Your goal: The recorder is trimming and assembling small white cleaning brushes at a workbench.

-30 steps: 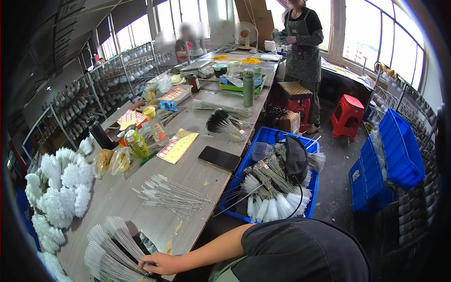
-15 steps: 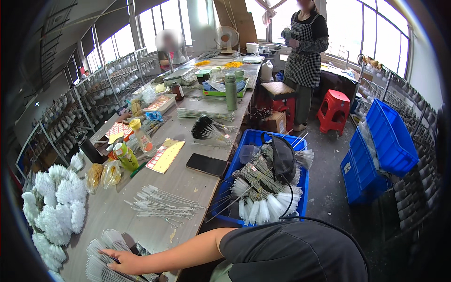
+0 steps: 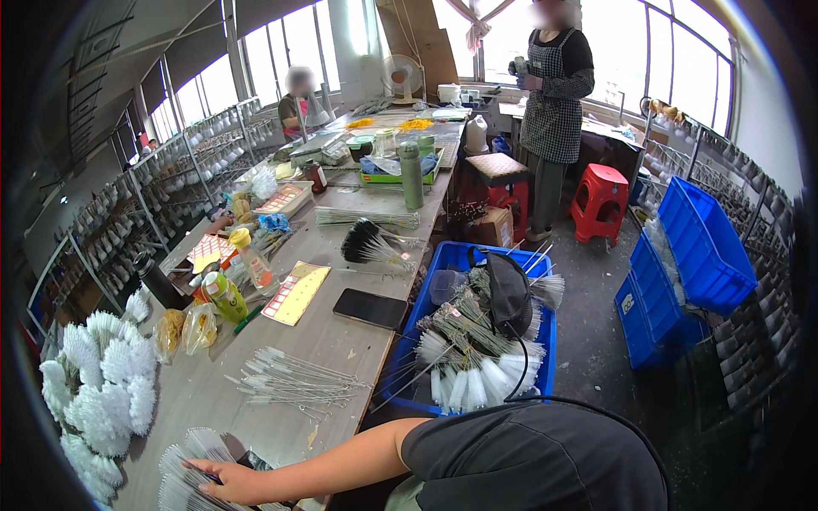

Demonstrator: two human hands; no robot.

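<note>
My right hand (image 3: 234, 483) reaches across the table's near left corner. Its fingers are bent around part of a fanned bundle of thin white wire brushes (image 3: 181, 482); how many they grip is hidden. Beside the wrist, a dark, shiny piece (image 3: 254, 461) lies partly under the forearm. Past the hand spreads a loose heap of thin wire-handled brushes (image 3: 294, 379). To the left rises a pile of fluffy white brush heads (image 3: 106, 383). My left hand is out of view.
A phone (image 3: 370, 308), a yellow card (image 3: 296, 292) and a black-bristled brush bundle (image 3: 366, 242) lie farther up the table (image 3: 336, 349). On the floor to the right stands a blue crate (image 3: 550, 341) full of brushes. A person in a checked apron (image 3: 552, 119) stands beyond.
My view has shifted slightly, so the table things sit a little differently. My right hand stays at the brush bundle, its fingers now more bent together than before.
</note>
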